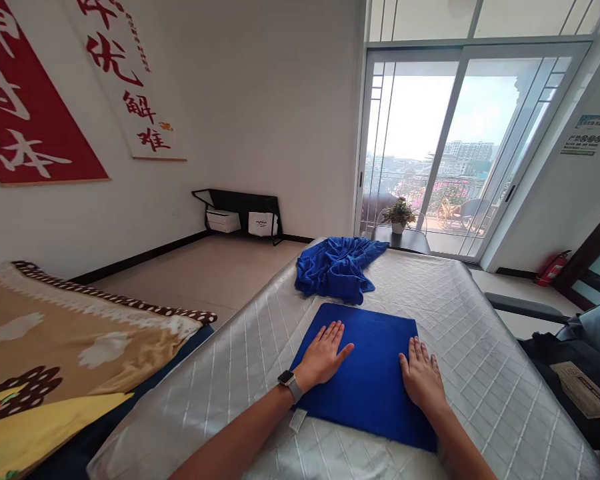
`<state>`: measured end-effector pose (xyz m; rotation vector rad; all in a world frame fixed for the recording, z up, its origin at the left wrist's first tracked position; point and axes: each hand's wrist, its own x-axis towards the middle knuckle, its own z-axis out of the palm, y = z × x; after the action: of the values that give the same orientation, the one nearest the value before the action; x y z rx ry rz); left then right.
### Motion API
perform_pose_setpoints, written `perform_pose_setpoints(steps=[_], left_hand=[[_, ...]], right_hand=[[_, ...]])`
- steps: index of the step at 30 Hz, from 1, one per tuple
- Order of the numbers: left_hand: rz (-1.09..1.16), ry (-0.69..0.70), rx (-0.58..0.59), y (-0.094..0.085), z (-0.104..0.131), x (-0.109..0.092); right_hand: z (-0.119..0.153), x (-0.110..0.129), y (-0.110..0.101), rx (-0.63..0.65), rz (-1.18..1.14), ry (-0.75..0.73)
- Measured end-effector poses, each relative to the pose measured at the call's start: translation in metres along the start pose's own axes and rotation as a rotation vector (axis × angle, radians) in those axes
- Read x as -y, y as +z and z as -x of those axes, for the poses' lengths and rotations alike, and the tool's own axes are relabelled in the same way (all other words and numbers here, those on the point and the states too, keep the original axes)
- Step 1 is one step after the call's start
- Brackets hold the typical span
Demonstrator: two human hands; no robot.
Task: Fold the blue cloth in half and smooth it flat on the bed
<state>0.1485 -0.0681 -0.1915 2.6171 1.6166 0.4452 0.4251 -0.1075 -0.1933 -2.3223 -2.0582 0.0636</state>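
A flat blue cloth (367, 367), roughly square and smooth, lies in front of me on a silvery quilted cover (245, 380). A white tag sticks out at its near left corner. My left hand (325, 357), with a watch on the wrist, rests flat on the left part of the cloth, fingers straight and thumb apart. On the right edge of the same cloth lies my right hand (423, 373), palm down with fingers stretched out. Beyond the flat cloth sits a crumpled blue cloth (337, 267), touched by neither hand.
To the left lies a brown and yellow patterned blanket (120, 327). A potted plant (399, 215) stands on a small dark table (413, 241) by the glass doors. Dark bags or clothing (580, 353) lie at right. A black rack (240, 203) and a fire extinguisher (553, 268) stand farther off.
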Motion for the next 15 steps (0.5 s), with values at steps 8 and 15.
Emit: perform_pose_setpoints(steps=[8, 15], left_hand=[[0.004, -0.102, -0.041, 0.002, 0.031, 0.055], [0.021, -0.118, -0.048, 0.001, 0.031, 0.056]], right_hand=[[0.000, 0.003, -0.001, 0.007, -0.019, 0.016], [0.000, 0.008, -0.002, 0.032, 0.034, 0.032]])
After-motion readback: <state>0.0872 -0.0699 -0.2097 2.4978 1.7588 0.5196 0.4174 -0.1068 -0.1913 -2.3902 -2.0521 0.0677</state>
